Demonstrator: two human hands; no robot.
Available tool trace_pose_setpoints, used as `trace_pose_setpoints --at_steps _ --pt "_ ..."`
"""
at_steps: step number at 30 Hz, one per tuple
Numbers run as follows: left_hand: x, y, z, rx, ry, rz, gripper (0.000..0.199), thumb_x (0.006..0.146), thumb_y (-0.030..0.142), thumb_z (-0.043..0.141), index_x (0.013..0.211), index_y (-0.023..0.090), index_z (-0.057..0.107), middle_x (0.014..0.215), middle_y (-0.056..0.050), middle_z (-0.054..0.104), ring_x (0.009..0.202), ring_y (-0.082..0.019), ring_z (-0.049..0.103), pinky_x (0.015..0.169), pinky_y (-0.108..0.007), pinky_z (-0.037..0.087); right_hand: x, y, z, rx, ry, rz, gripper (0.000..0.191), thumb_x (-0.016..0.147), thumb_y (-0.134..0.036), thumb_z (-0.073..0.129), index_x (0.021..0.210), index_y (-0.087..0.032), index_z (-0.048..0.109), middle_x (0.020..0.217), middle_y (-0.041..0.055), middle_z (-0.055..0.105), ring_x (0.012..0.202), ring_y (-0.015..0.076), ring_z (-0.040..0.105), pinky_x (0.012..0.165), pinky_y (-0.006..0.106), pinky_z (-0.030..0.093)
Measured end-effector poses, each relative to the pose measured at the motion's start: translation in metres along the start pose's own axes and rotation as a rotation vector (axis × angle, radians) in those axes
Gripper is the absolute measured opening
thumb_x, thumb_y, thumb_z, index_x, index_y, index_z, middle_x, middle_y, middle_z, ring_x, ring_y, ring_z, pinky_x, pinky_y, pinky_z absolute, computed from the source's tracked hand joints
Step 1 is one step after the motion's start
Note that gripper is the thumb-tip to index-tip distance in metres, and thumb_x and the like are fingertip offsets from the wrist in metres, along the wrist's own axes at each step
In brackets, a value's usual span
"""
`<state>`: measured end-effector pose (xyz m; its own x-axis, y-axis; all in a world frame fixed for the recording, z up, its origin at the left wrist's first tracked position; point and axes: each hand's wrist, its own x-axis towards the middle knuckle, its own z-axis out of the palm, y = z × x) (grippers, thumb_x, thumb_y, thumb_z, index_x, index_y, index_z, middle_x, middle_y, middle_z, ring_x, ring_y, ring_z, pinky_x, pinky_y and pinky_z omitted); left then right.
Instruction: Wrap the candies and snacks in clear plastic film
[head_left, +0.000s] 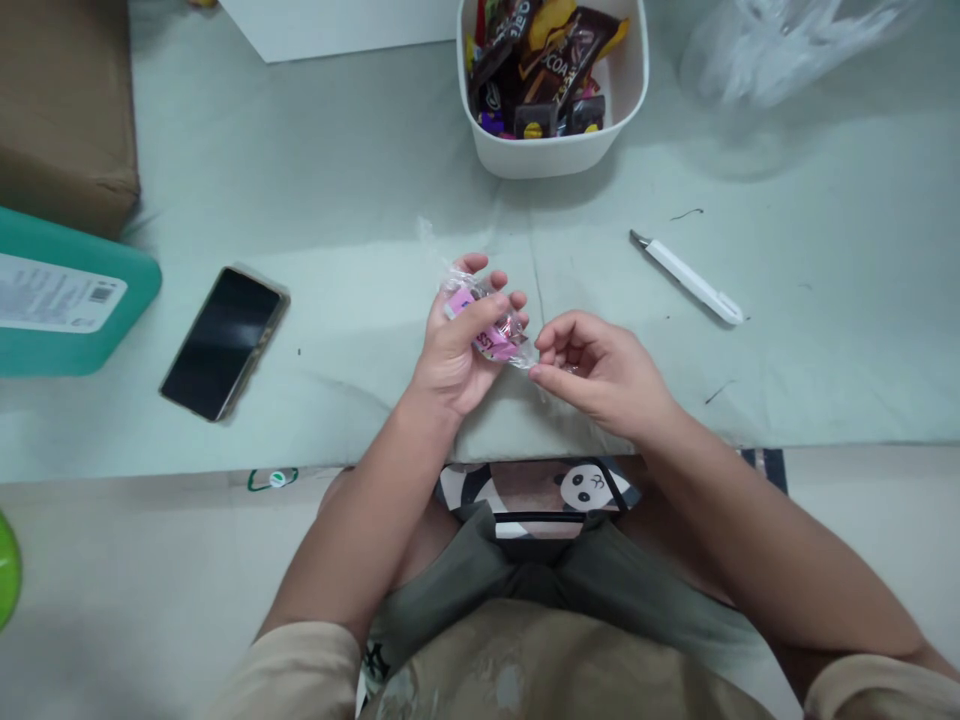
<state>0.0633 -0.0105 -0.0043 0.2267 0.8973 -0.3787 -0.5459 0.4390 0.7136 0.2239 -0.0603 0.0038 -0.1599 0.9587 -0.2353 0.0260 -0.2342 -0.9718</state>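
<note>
My left hand (456,350) is wrapped round a small clear plastic packet (495,338) with pink wrapped sweets inside, the thumb lying across it. One twisted end of the clear plastic sticks out past the fingers at the upper left. At the packet's lower right end, my right hand (604,375) pinches the gathered plastic between thumb and forefinger, its other fingers curled. Both hands are just above the cloth near the table's front edge.
A white tub (555,155) of wrapped snacks stands at the back. A white cutter (694,280) lies to the right, below a clear plastic bag (772,60). To the left are a phone (225,343), a teal container (75,260) and a cardboard box (64,110).
</note>
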Motion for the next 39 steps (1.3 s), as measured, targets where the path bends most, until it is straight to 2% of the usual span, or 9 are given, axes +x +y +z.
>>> trace_pose_setpoints --at_steps 4,9,12,15,19,21,27,31,39 --pt "0.005 0.005 -0.007 0.058 0.030 0.040 0.037 0.070 0.023 0.083 0.097 0.029 0.058 0.094 0.004 0.068 0.087 -0.013 0.070 0.077 -0.027 0.057 -0.002 -0.002 -0.009 -0.320 -0.036 -0.100 0.017 0.082 -0.033 0.077 0.082 -0.020 0.066 0.066 -0.0028 0.059 0.056 0.0091 0.049 0.055 0.024 0.040" --pt "0.014 0.006 -0.018 0.042 0.061 0.117 0.027 0.073 0.025 0.079 0.089 0.029 0.058 0.087 0.003 0.065 0.091 -0.014 0.069 0.083 -0.029 0.057 -0.010 0.001 -0.011 -0.609 0.106 -0.496 0.015 0.091 -0.017 0.063 0.080 -0.025 0.069 0.080 0.0020 0.068 0.069 0.0146 0.058 0.062 0.029 0.041" --pt "0.016 0.008 -0.019 -0.001 0.117 0.091 0.022 0.074 0.025 0.077 0.086 0.028 0.059 0.087 0.001 0.066 0.091 -0.015 0.068 0.085 -0.030 0.058 -0.014 0.002 -0.006 -0.654 -0.028 -0.601 0.016 0.092 -0.018 0.061 0.084 -0.028 0.071 0.083 0.0000 0.072 0.072 0.0149 0.061 0.065 0.030 0.042" --pt "0.012 0.012 -0.016 0.051 0.108 0.093 0.022 0.076 0.033 0.078 0.087 0.028 0.060 0.094 -0.001 0.068 0.098 -0.018 0.069 0.086 -0.032 0.059 -0.016 -0.004 -0.004 -0.574 -0.233 -0.574 0.011 0.093 -0.023 0.062 0.086 -0.027 0.070 0.077 -0.0021 0.072 0.068 0.0129 0.063 0.066 0.029 0.044" --pt "0.003 0.013 -0.009 0.083 0.007 0.121 0.034 0.071 0.035 0.085 0.095 0.030 0.061 0.101 0.000 0.068 0.101 -0.019 0.071 0.086 -0.033 0.059 -0.014 -0.011 -0.001 -0.531 0.183 -0.488 0.018 0.091 -0.032 0.066 0.076 -0.024 0.059 0.066 0.0003 0.061 0.062 0.0143 0.055 0.061 0.031 0.043" --pt "0.001 0.011 -0.006 0.068 -0.033 0.082 0.042 0.067 0.031 0.088 0.099 0.030 0.062 0.102 0.002 0.068 0.099 -0.018 0.072 0.086 -0.032 0.059 -0.011 -0.010 0.002 -0.540 0.306 -0.471 0.021 0.085 -0.036 0.072 0.076 -0.024 0.056 0.071 0.0014 0.061 0.066 0.0157 0.055 0.063 0.031 0.045" --pt "-0.001 0.006 -0.003 0.029 -0.116 -0.034 0.064 0.050 0.022 0.095 0.105 0.032 0.063 0.104 0.003 0.070 0.089 -0.016 0.070 0.084 -0.032 0.060 -0.003 -0.005 0.006 -0.428 0.169 -0.354 0.015 0.088 -0.030 0.068 0.077 -0.022 0.063 0.071 0.0000 0.064 0.064 0.0123 0.054 0.063 0.027 0.044" --pt "0.000 0.011 -0.007 0.063 -0.129 -0.031 0.064 0.053 0.020 0.091 0.108 0.034 0.063 0.109 0.002 0.070 0.093 -0.018 0.070 0.080 -0.033 0.059 -0.004 -0.009 0.004 -0.195 0.122 -0.199 0.027 0.087 -0.042 0.075 0.074 -0.020 0.065 0.068 -0.0004 0.063 0.060 0.0106 0.053 0.057 0.025 0.042" --pt "0.001 0.020 -0.011 0.050 -0.223 -0.079 0.072 0.050 0.009 0.088 0.113 0.034 0.063 0.111 0.002 0.068 0.089 -0.017 0.069 0.074 -0.032 0.058 -0.005 -0.013 -0.004 -0.041 0.181 -0.104 0.045 0.079 -0.060 0.080 0.074 -0.020 0.060 0.065 -0.0015 0.056 0.058 0.0095 0.048 0.052 0.024 0.040"
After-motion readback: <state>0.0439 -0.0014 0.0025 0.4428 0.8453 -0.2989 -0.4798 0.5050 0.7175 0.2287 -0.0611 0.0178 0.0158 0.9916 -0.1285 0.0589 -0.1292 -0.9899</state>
